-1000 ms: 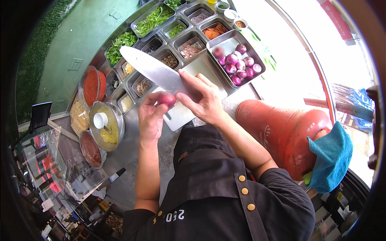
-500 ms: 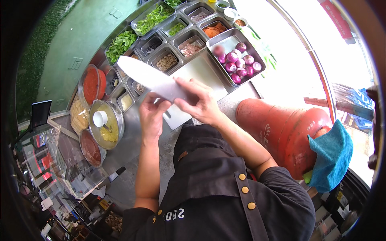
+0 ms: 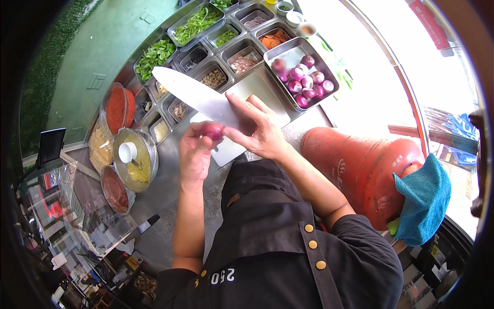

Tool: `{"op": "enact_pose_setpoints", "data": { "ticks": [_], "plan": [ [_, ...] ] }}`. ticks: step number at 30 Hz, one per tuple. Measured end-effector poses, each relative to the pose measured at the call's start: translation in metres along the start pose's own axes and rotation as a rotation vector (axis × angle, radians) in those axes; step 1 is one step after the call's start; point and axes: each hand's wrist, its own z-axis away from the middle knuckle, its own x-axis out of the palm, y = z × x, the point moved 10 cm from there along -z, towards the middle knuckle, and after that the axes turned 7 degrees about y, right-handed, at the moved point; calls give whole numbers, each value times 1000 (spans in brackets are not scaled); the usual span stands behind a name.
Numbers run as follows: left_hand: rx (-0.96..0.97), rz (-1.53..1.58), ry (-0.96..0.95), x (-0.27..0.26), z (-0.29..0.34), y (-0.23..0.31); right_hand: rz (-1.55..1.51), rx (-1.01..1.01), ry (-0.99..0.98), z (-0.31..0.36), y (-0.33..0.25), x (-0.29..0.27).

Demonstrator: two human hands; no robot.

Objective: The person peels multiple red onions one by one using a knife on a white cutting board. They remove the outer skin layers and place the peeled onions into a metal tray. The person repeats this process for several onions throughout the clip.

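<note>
My left hand grips a red onion between thumb and fingers. Close beside it, my right hand is closed on a wide-bladed kitchen knife. The blade points up and to the left, past the onion. The right thumb reaches to the onion's side; the knife's handle is hidden by the hand. Beneath both hands lies a white cutting board. Several more purple onions fill a steel tray at the upper right.
Steel pans of greens, orange slices and pale pieces line the far counter. Left stand a red sauce bowl and a bowl of yellow food. At right lies a red gas cylinder with a blue cloth.
The red onion in my left hand has come into sight from behind the blade. Both hands have shifted only slightly, and the knife has tilted a little.
</note>
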Motion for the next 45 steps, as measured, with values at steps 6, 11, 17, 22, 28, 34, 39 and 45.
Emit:
{"op": "enact_pose_setpoints", "data": {
  "ticks": [6,11,17,22,28,34,39,45],
  "plan": [
    [-7,6,-21,5,-1,4,-5,2,2,1,2,-1],
    [0,-26,-40,8,-4,8,-25,42,8,-3,6,-1],
    [54,-70,-9,6,-8,17,-83,40,64,-7,12,4],
    [90,-32,16,7,-9,22,-121,93,113,-8,12,-3],
    [192,-103,29,16,-6,38,-57,130,21,-12,-3,-10],
    [201,-90,6,23,-7,42,-6,17,34,-19,-23,-15],
    [179,-91,-4,23,-8,41,13,-12,68,-23,-25,-17],
    [171,-84,6,22,-10,39,13,-29,71,-24,-24,-18]
  ]
}}
